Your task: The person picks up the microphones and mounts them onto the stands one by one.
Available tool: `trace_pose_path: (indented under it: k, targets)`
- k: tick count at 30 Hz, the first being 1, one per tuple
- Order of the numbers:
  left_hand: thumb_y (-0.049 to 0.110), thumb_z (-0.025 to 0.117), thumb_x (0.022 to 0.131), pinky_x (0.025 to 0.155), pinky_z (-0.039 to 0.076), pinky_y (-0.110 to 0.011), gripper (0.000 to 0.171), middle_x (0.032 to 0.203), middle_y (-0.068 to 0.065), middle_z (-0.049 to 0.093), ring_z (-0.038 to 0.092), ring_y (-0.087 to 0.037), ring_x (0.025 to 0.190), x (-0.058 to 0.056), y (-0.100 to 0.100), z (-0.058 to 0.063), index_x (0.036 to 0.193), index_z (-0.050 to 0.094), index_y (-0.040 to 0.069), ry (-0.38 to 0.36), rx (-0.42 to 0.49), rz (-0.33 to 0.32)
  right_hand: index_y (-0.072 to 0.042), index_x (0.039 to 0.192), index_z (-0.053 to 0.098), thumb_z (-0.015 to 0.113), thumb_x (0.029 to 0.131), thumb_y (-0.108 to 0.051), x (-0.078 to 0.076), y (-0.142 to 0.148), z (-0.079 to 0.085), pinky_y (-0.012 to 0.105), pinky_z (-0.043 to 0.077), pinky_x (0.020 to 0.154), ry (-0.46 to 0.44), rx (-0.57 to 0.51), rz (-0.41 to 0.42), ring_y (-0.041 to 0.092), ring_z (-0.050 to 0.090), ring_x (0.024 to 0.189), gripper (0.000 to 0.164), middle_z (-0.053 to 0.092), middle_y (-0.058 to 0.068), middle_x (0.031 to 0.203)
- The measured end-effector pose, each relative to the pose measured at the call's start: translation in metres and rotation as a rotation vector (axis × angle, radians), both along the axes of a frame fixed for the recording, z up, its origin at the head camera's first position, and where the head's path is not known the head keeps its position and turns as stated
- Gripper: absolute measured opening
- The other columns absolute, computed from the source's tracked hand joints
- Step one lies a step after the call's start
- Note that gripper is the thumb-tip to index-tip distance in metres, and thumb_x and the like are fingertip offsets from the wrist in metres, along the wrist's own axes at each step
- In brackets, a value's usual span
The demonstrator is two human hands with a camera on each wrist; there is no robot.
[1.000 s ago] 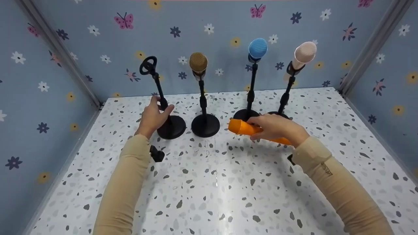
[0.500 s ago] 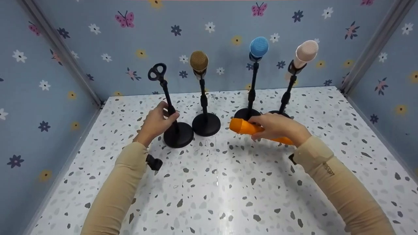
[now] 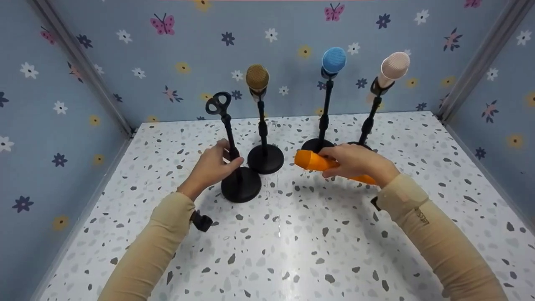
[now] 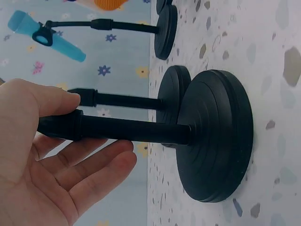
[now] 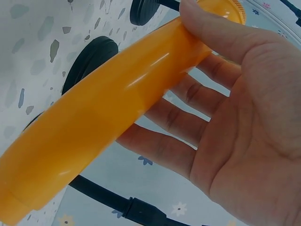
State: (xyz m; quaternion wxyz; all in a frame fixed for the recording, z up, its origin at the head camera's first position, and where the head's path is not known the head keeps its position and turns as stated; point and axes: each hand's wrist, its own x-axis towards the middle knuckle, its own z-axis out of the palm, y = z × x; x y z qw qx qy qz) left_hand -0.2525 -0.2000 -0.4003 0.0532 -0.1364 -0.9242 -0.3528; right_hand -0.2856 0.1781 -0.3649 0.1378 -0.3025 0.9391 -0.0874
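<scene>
My left hand holds the pole of a black microphone stand between thumb and fingers. The stand's ring-shaped clip at the top holds no microphone. In the left wrist view its round base is upright on the tabletop, close beside another stand's base. My right hand pinches an orange microphone near its head, thumb on one side and fingers on the other. In the right wrist view the orange microphone's long handle slants across, its head partly hidden by the thumb.
Behind stand several microphones on black stands: a gold one, a blue one and a pale pink one. The speckled tabletop meets a flowered blue wall at the back and side walls left and right.
My left hand has drawn the clip-topped stand toward me and to the right, bringing its base near the gold microphone's stand. The right hand with the orange microphone has stayed almost still.
</scene>
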Motion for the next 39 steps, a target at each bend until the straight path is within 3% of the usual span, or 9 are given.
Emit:
trace_pose_path:
  k: [8, 19, 23, 30, 39]
  targets:
    - [0.031, 0.068, 0.099, 0.075, 0.053, -0.044, 0.036, 0.1, -0.014, 0.073, 0.07, -0.027, 0.081, 0.007, 0.02, 0.007, 0.115, 0.053, 0.002, -0.043, -0.01, -0.084, -0.012, 0.137, 0.059, 0.075, 0.093, -0.041, -0.002, 0.002, 0.002, 0.044, 0.05, 0.082, 0.045, -0.047, -0.004, 0.024, 0.059, 0.088, 0.056, 0.067, 0.006, 0.108]
    - [0.03, 0.067, 0.1, 0.081, 0.055, -0.045, 0.037, 0.103, -0.012, 0.072, 0.069, -0.027, 0.092, 0.013, 0.041, 0.008, 0.12, 0.052, 0.003, -0.045, -0.001, -0.136, -0.01, 0.138, 0.058, 0.074, 0.093, -0.041, -0.004, 0.002, 0.003, 0.042, 0.049, 0.078, 0.072, -0.092, 0.0, 0.024, 0.058, 0.084, 0.057, 0.067, 0.006, 0.106]
    - [0.028, 0.064, 0.102, 0.083, 0.055, -0.045, 0.038, 0.1, -0.01, 0.069, 0.068, -0.026, 0.092, 0.013, 0.053, 0.01, 0.128, 0.053, 0.002, -0.038, -0.03, -0.179, -0.009, 0.138, 0.058, 0.074, 0.093, -0.041, -0.004, 0.003, 0.002, 0.044, 0.05, 0.077, 0.115, -0.091, 0.009, 0.024, 0.058, 0.084, 0.057, 0.068, 0.008, 0.109]
    - [0.028, 0.06, 0.104, 0.075, 0.054, -0.043, 0.03, 0.086, -0.007, 0.061, 0.062, -0.026, 0.079, 0.01, 0.074, 0.01, 0.12, 0.054, 0.004, -0.035, -0.087, -0.208, -0.01, 0.136, 0.058, 0.074, 0.093, -0.042, -0.002, 0.004, 0.001, 0.044, 0.053, 0.081, 0.162, -0.136, -0.031, 0.024, 0.06, 0.085, 0.056, 0.068, 0.006, 0.109]
    - [0.022, 0.056, 0.106, 0.076, 0.055, -0.041, 0.023, 0.093, -0.008, 0.064, 0.063, -0.026, 0.082, 0.003, 0.095, 0.009, 0.119, 0.053, 0.004, -0.037, -0.105, -0.272, -0.012, 0.138, 0.057, 0.075, 0.092, -0.044, 0.001, 0.004, 0.009, 0.05, 0.055, 0.088, 0.231, -0.253, -0.105, 0.029, 0.068, 0.099, 0.059, 0.07, 0.01, 0.118]
